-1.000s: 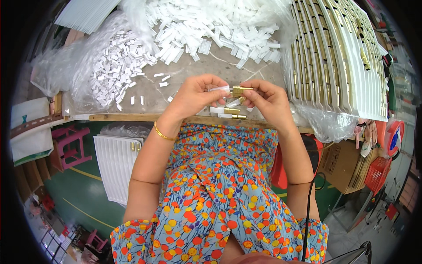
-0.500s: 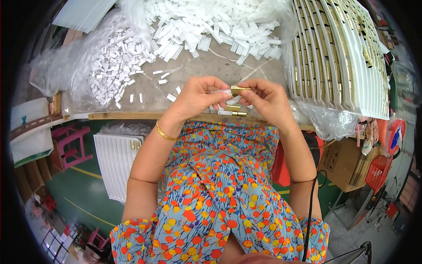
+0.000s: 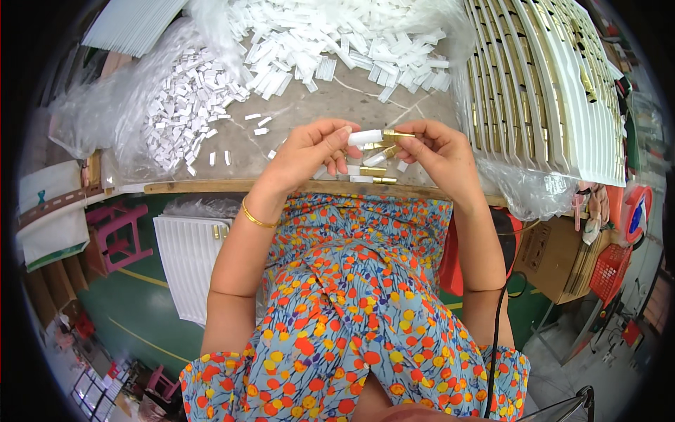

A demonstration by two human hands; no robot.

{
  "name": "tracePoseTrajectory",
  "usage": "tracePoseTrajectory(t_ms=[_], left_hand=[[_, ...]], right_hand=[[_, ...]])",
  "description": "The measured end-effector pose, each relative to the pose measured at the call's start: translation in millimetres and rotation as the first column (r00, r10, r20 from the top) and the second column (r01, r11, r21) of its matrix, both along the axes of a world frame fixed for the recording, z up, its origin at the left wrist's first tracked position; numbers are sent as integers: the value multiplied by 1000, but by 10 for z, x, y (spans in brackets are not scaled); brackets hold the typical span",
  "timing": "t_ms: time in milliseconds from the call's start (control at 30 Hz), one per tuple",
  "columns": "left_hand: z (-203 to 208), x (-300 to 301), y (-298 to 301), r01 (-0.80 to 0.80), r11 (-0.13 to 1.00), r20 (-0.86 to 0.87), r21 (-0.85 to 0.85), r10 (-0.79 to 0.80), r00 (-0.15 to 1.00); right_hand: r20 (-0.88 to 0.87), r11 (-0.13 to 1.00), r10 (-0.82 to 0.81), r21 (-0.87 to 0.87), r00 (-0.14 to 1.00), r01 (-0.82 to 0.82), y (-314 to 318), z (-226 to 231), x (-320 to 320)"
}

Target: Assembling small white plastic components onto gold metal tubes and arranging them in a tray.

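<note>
Above the table's front edge, I hold a small tube with a white sleeve and a gold metal end level between my hands. My right hand pinches its gold end between thumb and fingers. The thumb and fingers of my left hand close at the tip of the white sleeve. Just below lie several similar white-and-gold tubes, one of them slanted and partly under my right fingers. What sits inside my left fingers is mostly hidden.
A heap of small white pieces lies at left, and longer translucent white pieces at the back. White ribbed trays holding gold tubes stand at right. Plastic bags surround them. A wooden strip edges the table.
My hands have moved slightly apart and the tube now shows its white sleeve lengthwise between them. My right hand shifted right, and a slanted tube below has come into view.
</note>
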State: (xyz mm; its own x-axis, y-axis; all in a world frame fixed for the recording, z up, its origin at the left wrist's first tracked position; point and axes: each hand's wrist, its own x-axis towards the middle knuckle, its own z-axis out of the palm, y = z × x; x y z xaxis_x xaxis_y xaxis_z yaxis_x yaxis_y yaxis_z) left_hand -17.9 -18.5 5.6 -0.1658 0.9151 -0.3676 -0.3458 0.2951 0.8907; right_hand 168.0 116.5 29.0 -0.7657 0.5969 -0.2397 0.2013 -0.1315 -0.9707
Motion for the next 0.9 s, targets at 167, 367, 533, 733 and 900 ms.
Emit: tracePoseTrajectory(t_ms=[167,367,533,733,900], left_hand=[[13,6,35,30,997,74,-65,-25,997],[-39,-58,72,68,990,335,-126,-22,942],[-153,16,75,29,994,373,-101,10,928],[-62,118,100,-9,993,204,-122,33,978],[-72,125,92,16,998,215,-63,-2,977]], right_hand=[[42,996,10,84,999,-14,-19,-8,12],[26,994,10,106,1000,-13,-34,-21,15],[26,993,27,117,999,-30,-26,4,1],[37,986,75,148,997,-79,1,-47,19],[-3,997,61,54,998,-60,22,-38,41]])
